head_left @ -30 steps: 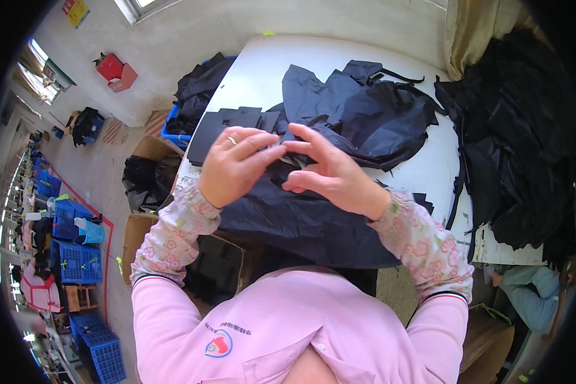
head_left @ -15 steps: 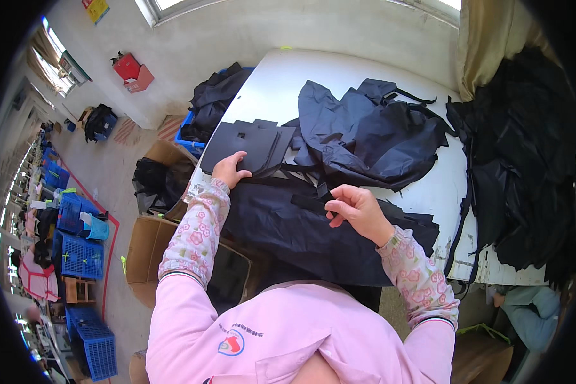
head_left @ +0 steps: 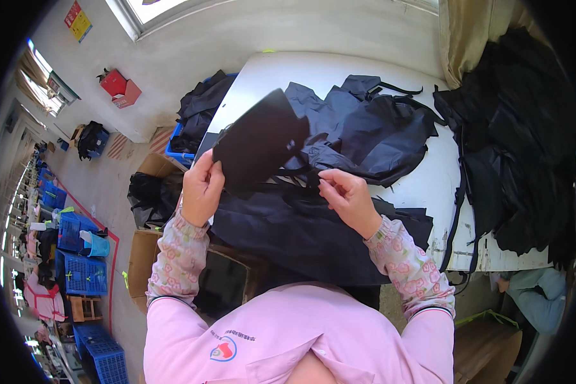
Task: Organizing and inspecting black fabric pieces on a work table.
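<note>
"Reading the dial from midway between the hands, with twelve pointing away from the body, where is the black panel (head_left: 259,144)?"

"At about eleven o'clock, held up at a tilt over the worktop (head_left: 269,69). The left hand (head_left: 201,190), at nine, is clamped on its near left corner, thumb against fingers."

"Why just the corner?"

"My guess: a corner pinch leaves most of the flat face uncovered, and the panel looks stiff enough to stand out from one edge without drooping."

"And the right hand (head_left: 345,195)?"

"Over at three, thumb and fingertips drawn close, right beside a small black strip (head_left: 312,178) — whether they actually grip it, I cannot tell."

"What else is around?"

"A crumpled heap of dark fabric (head_left: 377,137) at two, and a broad dark cloth (head_left: 294,233) at six along the near edge. Farther out at three hangs a big black pile (head_left: 512,166). At ten there's a blue crate (head_left: 182,158) with dark cloth in it; at eight, a cardboard box (head_left: 145,256)."

"Anything in the way?"

"The panel itself — it hides the patch of worktop behind it. Dark fabric also crowds the right fingertips, so black sits against black and edges blur together."
</note>
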`<state>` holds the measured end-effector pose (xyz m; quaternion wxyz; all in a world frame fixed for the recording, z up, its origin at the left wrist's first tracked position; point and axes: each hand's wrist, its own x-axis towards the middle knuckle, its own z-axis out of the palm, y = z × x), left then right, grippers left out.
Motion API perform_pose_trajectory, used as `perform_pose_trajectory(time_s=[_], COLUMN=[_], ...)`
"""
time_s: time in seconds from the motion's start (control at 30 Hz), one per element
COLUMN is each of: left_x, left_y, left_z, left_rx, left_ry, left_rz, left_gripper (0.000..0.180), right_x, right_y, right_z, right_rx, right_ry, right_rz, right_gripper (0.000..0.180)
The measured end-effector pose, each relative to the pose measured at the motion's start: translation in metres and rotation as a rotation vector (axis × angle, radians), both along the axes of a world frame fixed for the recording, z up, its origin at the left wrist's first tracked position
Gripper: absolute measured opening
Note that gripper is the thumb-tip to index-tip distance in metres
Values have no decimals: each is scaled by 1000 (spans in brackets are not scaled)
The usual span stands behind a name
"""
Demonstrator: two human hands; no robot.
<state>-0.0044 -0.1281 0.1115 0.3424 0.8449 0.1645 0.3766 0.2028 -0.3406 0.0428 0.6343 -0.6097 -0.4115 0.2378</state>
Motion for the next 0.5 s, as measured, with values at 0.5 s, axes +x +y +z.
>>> perform_pose_trajectory(time_s=[0.5], left_x=[-10], left_y=[-60], left_z=[28], left_rx=[178], left_ry=[123], left_rz=[-280], left_gripper=[27], right_x=[5], right_y=[-6], right_z=[1], right_rx=[54], right_ry=[-168], right_rz=[-154], right_gripper=[11])
